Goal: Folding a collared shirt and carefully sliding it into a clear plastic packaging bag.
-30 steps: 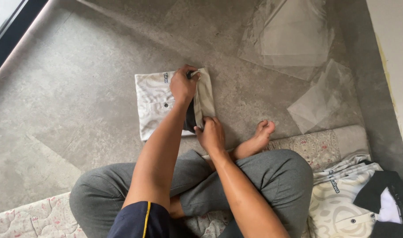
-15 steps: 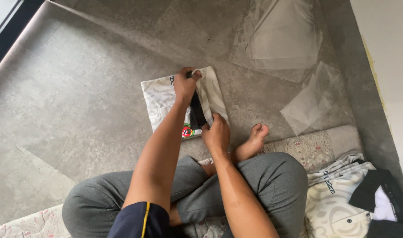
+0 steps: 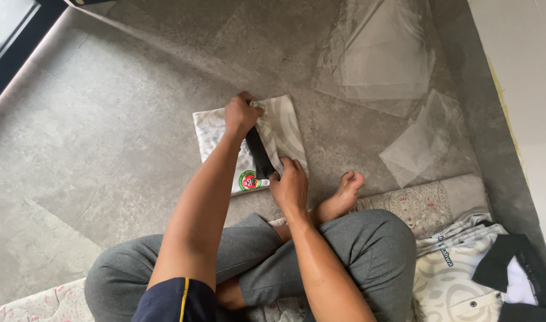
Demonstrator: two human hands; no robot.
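on the grey floor just beyond the crossed legs, a folded patterned shirt lies nearly squared, left hand clenched on its far edge, right hand pressing the near edge flat, clear bags lying unused farther right.

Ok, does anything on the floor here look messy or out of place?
Nothing looks damaged or spilled. The folded cream patterned shirt with a dark strip lies square under the left hand and right hand. The only untidy bits: clear plastic sheets lie loosely overlapped and askew, and more cream garments sit heaped at lower right.
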